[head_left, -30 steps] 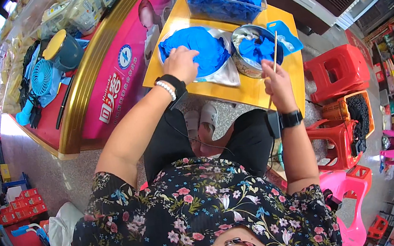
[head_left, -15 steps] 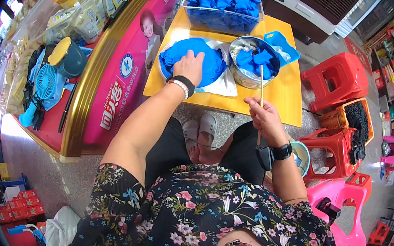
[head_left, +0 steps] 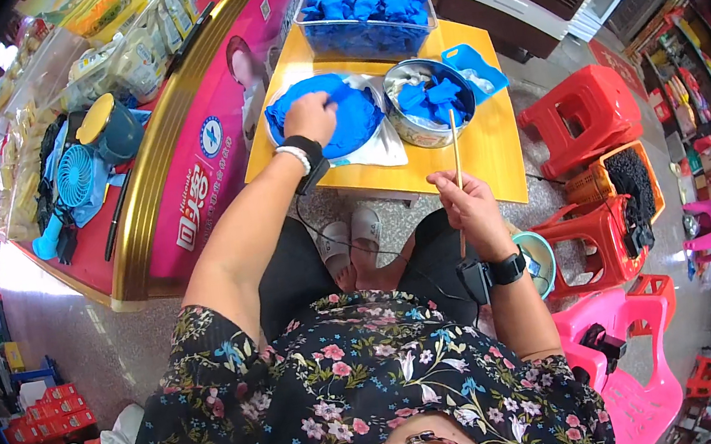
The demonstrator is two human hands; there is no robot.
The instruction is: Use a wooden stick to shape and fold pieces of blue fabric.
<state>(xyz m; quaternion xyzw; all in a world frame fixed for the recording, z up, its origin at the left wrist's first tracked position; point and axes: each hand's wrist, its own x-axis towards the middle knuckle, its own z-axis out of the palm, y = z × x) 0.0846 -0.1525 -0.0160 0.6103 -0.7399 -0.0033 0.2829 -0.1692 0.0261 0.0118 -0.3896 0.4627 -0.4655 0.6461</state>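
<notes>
Pressing down on a blue heap (head_left: pixel 343 121), the left hand (head_left: pixel 310 117) lies curled over soft crumpled sheets piled on a plate. The right hand (head_left: pixel 462 200), fingers closed round a thin stick (head_left: pixel 456 156), sits nearer the body; the stick's long axis runs straight up from this grip toward the metal bowl (head_left: pixel 428 103) of blue pieces, just right of the heap, on the yellow table (head_left: pixel 488 148)

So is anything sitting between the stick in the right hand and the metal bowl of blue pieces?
Nothing visible does. The right hand holds the thin stick upright, tip near the metal bowl rim, over bare yellow table. The left hand rests apart on the blue pile.
</notes>
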